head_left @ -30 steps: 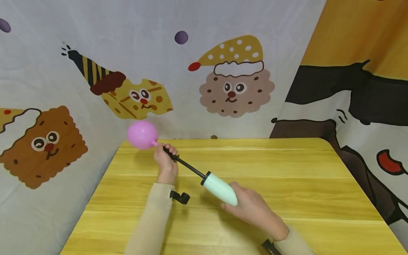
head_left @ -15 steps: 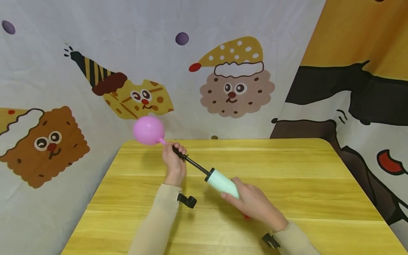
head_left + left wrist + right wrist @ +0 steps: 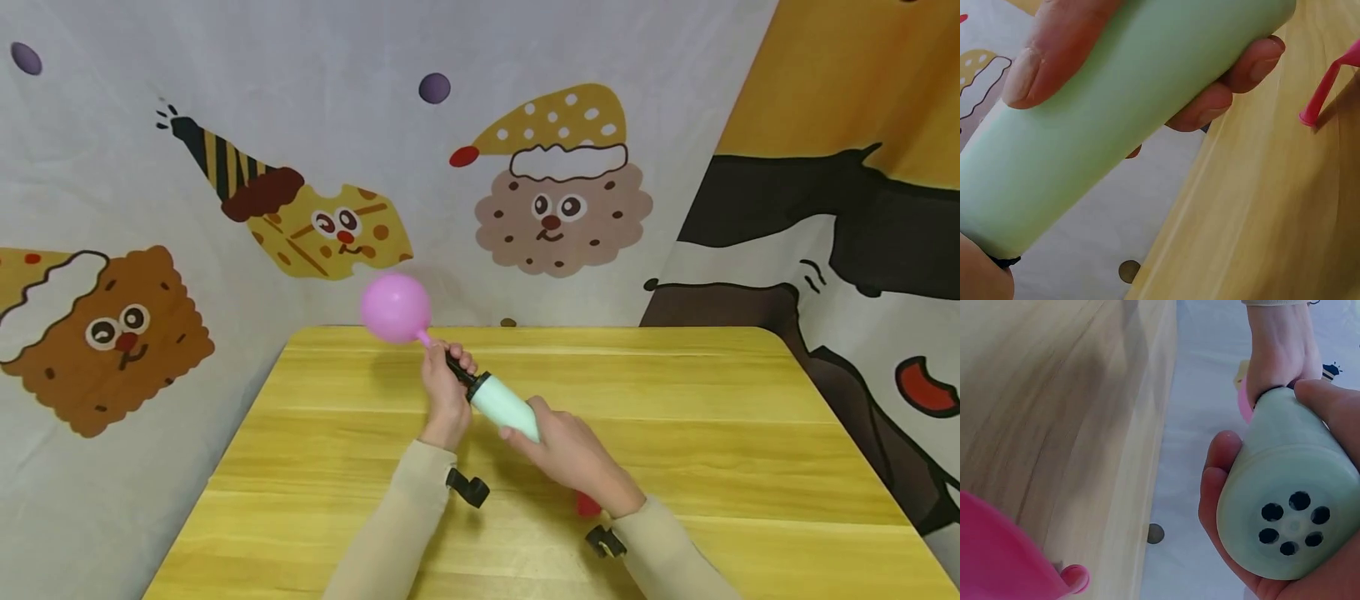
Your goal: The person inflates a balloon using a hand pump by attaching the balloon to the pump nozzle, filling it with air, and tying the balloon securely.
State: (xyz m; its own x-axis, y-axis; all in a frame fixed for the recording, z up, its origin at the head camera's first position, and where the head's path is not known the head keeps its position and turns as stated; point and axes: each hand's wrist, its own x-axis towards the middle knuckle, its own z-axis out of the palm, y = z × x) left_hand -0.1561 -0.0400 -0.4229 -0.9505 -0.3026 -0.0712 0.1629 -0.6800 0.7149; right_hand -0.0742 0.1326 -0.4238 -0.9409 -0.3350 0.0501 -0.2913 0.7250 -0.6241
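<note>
A round pink inflated balloon [image 3: 395, 308] sits on the black nozzle end of a mint-green hand balloon pump [image 3: 506, 407]. My left hand [image 3: 446, 387] grips that black end, thumb right by the balloon's neck. Round the mint barrel curl the fingers and thumb of my right hand [image 3: 566, 442]; the barrel's collar is close against the left hand. In the right wrist view the pump's rounded end [image 3: 1288, 512] shows a ring of dark holes. The left wrist view shows the barrel crossing in front, with the right hand's fingers [image 3: 1204, 106] behind it.
A limp red-pink balloon [image 3: 587, 503] lies on the wooden table [image 3: 675, 400] beneath the right forearm; its open mouth [image 3: 1075, 578] shows in the right wrist view. A cartoon-printed cloth [image 3: 450, 208] hangs behind the table. Black camera mounts [image 3: 468, 487] are strapped to the sleeves.
The mint barrel has slid up to my left hand, covering the black rod seen earlier. Left hand and inflated balloon have moved right; the limp balloon has come into sight.
</note>
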